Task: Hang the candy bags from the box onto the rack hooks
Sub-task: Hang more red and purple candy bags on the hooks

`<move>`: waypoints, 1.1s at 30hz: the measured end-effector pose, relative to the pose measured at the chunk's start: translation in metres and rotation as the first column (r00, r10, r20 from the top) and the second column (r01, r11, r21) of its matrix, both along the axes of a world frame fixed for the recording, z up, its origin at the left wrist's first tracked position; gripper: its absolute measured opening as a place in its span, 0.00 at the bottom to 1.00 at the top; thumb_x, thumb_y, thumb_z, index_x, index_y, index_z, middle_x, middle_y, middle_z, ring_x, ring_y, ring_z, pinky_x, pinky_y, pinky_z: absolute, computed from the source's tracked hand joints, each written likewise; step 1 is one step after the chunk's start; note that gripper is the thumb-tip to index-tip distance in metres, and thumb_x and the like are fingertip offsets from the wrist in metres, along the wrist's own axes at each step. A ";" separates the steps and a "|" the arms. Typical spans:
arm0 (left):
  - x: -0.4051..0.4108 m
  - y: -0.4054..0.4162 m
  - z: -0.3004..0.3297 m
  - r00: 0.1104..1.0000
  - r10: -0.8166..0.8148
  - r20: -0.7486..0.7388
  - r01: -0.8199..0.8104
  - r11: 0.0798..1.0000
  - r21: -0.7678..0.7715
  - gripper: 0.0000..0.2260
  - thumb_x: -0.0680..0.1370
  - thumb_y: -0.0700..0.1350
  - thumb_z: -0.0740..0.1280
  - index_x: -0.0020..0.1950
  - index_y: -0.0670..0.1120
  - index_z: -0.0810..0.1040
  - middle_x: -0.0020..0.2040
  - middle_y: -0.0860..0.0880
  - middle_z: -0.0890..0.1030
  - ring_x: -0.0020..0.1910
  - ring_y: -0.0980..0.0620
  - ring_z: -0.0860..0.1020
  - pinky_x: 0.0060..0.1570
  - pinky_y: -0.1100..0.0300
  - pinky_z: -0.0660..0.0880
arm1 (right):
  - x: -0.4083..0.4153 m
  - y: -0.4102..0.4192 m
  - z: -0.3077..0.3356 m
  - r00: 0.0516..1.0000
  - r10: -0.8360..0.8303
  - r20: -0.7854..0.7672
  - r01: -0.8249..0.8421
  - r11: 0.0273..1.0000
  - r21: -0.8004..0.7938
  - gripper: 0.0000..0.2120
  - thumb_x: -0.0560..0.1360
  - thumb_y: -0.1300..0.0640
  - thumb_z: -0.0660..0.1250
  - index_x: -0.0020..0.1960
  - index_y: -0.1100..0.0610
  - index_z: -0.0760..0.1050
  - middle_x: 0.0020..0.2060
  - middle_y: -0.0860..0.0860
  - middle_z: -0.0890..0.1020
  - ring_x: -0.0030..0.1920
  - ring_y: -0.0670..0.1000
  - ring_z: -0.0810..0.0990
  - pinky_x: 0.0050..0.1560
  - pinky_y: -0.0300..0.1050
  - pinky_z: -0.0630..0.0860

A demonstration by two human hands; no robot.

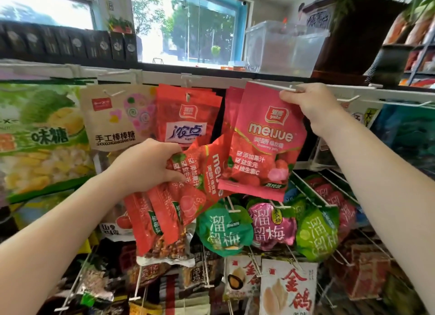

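The right hand (pixel 308 105), in the upper right of the frame, pinches the top corner of 1 pink candy bag (pixel 263 145) up against a white hook (pixel 270 85) that juts from the rack's top rail (pixel 388 95). The bag hangs tilted, its lower edge over the round plum packs below. Whether the hook passes through the bag's hole cannot be told. Just right of that hand 1 bare hook shows and the rail runs on toward the frame's right edge.

The left hand (pixel 146 166), centre left, is closed around a fanned bundle of red candy bags (pixel 179 197), which overlaps the pink bag's lower left corner and covers part of the rows behind.

The pink bag reads "meijue" and "Gummy jelly" under a "yake" badge; the same "meijue" shows sideways on the bundle. Left of it, a stack of red bags (pixel 188 119) hangs on its own hook, and a tan pouch (pixel 115 119) reads "SHOUGONGBANGBANGTANG". A large green durian-print bag (pixel 40 135) fills the left edge.

Below centre hang green and pink round packs (pixel 270 222) on slanted wire hooks, crowded edge to edge. A clear plastic tub (pixel 282 48) sits on the ledge above the rail, upper right, beside a dark plant pot (pixel 390 62). Dark boxes (pixel 70 43) line the upper left shelf.
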State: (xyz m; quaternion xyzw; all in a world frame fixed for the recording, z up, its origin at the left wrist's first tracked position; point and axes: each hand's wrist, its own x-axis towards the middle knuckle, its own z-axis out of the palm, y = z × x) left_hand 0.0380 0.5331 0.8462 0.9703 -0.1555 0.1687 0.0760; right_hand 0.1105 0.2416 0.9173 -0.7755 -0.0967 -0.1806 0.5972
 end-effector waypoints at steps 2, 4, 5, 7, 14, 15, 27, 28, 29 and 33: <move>-0.001 -0.003 -0.004 1.000 0.021 -0.017 -0.021 1.000 0.014 0.20 0.69 0.58 0.70 0.54 0.46 0.75 0.29 0.56 0.68 0.27 0.61 0.66 0.28 0.61 0.65 | 0.003 -0.004 0.003 0.998 0.050 -0.048 -0.050 0.999 -0.006 0.03 0.73 0.60 0.68 0.40 0.56 0.78 0.28 0.47 0.83 0.29 0.44 0.81 0.33 0.37 0.78; -0.002 -0.003 -0.010 0.998 0.052 -0.033 -0.052 0.998 0.026 0.22 0.70 0.60 0.69 0.56 0.47 0.74 0.30 0.56 0.69 0.29 0.59 0.67 0.29 0.60 0.66 | 0.007 -0.008 0.003 0.992 0.090 -0.086 -0.088 0.996 0.033 0.02 0.72 0.61 0.68 0.40 0.56 0.78 0.27 0.47 0.83 0.29 0.45 0.81 0.37 0.41 0.78; -0.003 -0.003 -0.013 0.997 0.070 -0.041 -0.069 0.997 0.022 0.23 0.70 0.60 0.68 0.57 0.47 0.73 0.31 0.56 0.68 0.30 0.56 0.68 0.30 0.59 0.68 | 0.009 -0.009 0.001 0.992 0.093 -0.086 -0.089 0.995 0.052 0.03 0.72 0.61 0.68 0.40 0.56 0.78 0.27 0.47 0.83 0.29 0.45 0.81 0.37 0.41 0.78; -0.007 -0.002 -0.018 0.994 0.097 -0.054 -0.098 0.995 -0.014 0.26 0.70 0.61 0.68 0.61 0.47 0.72 0.31 0.56 0.67 0.33 0.51 0.71 0.34 0.57 0.71 | 0.010 -0.009 -0.003 0.998 0.058 -0.040 -0.056 0.998 0.038 0.04 0.72 0.59 0.69 0.38 0.55 0.77 0.25 0.46 0.82 0.27 0.44 0.80 0.34 0.39 0.79; -0.021 0.002 -0.024 0.993 0.113 -0.021 -0.114 0.982 -0.150 0.29 0.68 0.61 0.69 0.63 0.46 0.71 0.31 0.56 0.69 0.37 0.48 0.76 0.41 0.53 0.77 | 0.012 -0.010 -0.004 0.970 0.180 -0.166 -0.145 0.969 0.199 0.06 0.74 0.59 0.65 0.39 0.52 0.75 0.23 0.45 0.81 0.25 0.43 0.80 0.29 0.36 0.78; -0.023 0.001 -0.023 0.993 0.114 -0.011 -0.114 0.980 -0.160 0.29 0.68 0.61 0.69 0.63 0.46 0.72 0.31 0.56 0.70 0.36 0.48 0.76 0.40 0.53 0.77 | 0.012 -0.010 -0.004 0.961 0.203 -0.189 -0.159 0.961 0.227 0.07 0.75 0.59 0.64 0.39 0.52 0.75 0.23 0.45 0.81 0.25 0.43 0.80 0.28 0.36 0.78; -0.043 0.001 -0.021 0.990 0.133 0.055 -0.121 0.977 -0.178 0.27 0.66 0.63 0.68 0.57 0.46 0.74 0.30 0.51 0.77 0.32 0.50 0.77 0.36 0.50 0.78 | 0.006 -0.012 -0.017 0.984 0.177 0.007 -0.176 0.972 0.154 0.07 0.75 0.59 0.65 0.39 0.51 0.76 0.26 0.43 0.82 0.27 0.41 0.80 0.29 0.35 0.77; -0.044 -0.001 -0.020 0.991 0.125 0.053 -0.114 0.977 -0.181 0.27 0.65 0.64 0.67 0.56 0.47 0.75 0.31 0.51 0.77 0.32 0.51 0.77 0.36 0.50 0.77 | 0.005 -0.012 -0.015 0.975 0.217 -0.048 -0.202 0.955 0.217 0.07 0.75 0.59 0.65 0.39 0.52 0.75 0.25 0.44 0.82 0.27 0.41 0.80 0.29 0.35 0.77; -0.044 -0.002 -0.020 0.992 0.117 0.055 -0.104 0.977 -0.188 0.27 0.65 0.65 0.66 0.55 0.47 0.75 0.30 0.51 0.77 0.32 0.51 0.77 0.35 0.51 0.77 | 0.005 -0.011 -0.014 0.968 0.237 -0.077 -0.210 0.943 0.258 0.07 0.75 0.59 0.64 0.40 0.52 0.75 0.25 0.44 0.82 0.27 0.42 0.81 0.28 0.36 0.77; -0.042 -0.010 -0.019 0.992 0.105 0.075 -0.087 0.974 -0.210 0.25 0.66 0.61 0.69 0.54 0.45 0.76 0.26 0.52 0.74 0.29 0.53 0.75 0.32 0.54 0.75 | 0.007 -0.007 -0.020 0.988 0.146 0.051 -0.153 0.973 0.174 0.07 0.75 0.59 0.65 0.40 0.51 0.77 0.26 0.44 0.82 0.27 0.41 0.80 0.29 0.35 0.77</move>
